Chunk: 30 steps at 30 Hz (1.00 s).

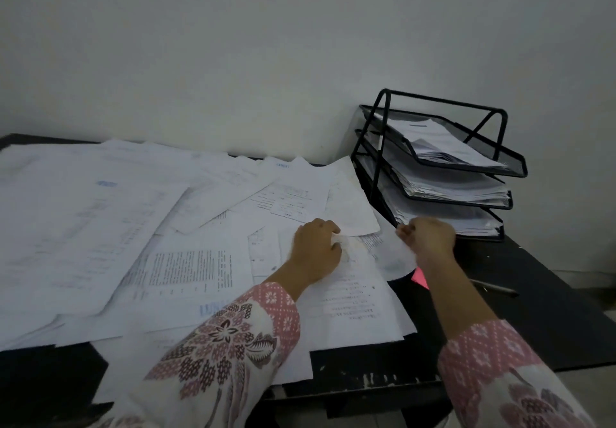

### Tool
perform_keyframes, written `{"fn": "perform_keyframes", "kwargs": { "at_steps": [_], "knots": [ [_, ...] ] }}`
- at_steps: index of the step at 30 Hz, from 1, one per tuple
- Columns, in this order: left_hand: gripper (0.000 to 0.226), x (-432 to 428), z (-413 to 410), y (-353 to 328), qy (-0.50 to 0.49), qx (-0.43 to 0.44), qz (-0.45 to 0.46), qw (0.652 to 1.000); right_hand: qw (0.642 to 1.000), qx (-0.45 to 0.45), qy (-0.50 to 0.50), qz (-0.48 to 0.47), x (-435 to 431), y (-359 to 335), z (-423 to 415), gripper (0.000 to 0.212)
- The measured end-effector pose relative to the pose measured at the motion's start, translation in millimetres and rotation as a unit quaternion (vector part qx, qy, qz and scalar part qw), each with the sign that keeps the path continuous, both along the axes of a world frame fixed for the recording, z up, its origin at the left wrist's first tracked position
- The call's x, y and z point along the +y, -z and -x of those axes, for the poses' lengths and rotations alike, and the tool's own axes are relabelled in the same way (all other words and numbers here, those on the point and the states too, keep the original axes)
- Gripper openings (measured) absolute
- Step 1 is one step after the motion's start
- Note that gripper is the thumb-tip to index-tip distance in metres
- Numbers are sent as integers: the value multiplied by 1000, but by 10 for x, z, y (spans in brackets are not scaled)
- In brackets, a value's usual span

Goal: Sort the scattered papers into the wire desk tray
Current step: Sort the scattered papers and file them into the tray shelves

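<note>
Right hand (428, 236), fingers curled around nothing visible, hovers nearest the wire desk tray (443, 164) at right of frame, while the left hand (316, 247) pinches a sheet (353, 281) at centre.

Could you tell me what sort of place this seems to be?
Probably an office or home study desk: a black three-tier wire desk tray stacked with documents, printed papers scattered across a dark table, and a pen lying beside them against a plain wall.
</note>
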<state>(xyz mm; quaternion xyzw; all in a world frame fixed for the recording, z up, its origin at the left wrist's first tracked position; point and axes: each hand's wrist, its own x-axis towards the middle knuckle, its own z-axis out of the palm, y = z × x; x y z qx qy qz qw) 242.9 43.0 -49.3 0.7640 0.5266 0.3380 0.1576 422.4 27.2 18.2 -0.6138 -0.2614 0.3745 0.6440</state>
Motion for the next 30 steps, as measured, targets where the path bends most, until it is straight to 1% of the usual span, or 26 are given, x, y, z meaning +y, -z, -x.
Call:
{"fn": "perform_keyframes", "kwargs": {
  "at_steps": [2, 4, 7, 11, 14, 16, 19, 21, 24, 26, 28, 30],
  "knots": [
    [30, -38, 131, -112, 15, -26, -1, 1000, 999, 29, -35, -15, -18, 46, 228, 27],
    [28, -49, 312, -219, 6, -9, -27, 1000, 996, 14, -85, -11, -29, 59, 456, 28],
    [25, -81, 689, -359, -27, 31, -55, 998, 986, -44, -161, 12, -54, 58, 811, 24],
    [25, -149, 1325, -392, -84, 57, -48, 994, 957, -146, -247, 37, -67, 57, 1319, 16],
    [24, -224, 1860, -356, -141, 74, -33, 987, 919, -265, -291, 33, -56, 109, 1724, 11],
    [25, -283, 2190, -334, -180, 85, -24, 980, 879, -364, -306, 18, -35, 184, 1952, 12],
    [25, -350, 2656, -306, -249, 87, -19, 964, 826, -472, -309, 12, -14, 293, 2229, 23],
    [27, -377, 2946, -309, -304, 89, -10, 949, 792, -529, -303, 36, -15, 353, 2357, 37],
    [31, -413, 3309, -365, -391, 127, 62, 910, 736, -591, -323, 70, -48, 409, 2458, 56],
    [34, -441, 3506, -391, -434, 146, 124, 880, 709, -620, -327, 75, -55, 453, 2495, 61],
    [40, -462, 3657, -377, -457, 156, 171, 859, 702, -629, -325, 76, -49, 470, 2510, 63],
    [54, -471, 3760, -340, -460, 176, 195, 848, 702, -625, -330, 88, -21, 456, 2511, 64]
  ]
}}
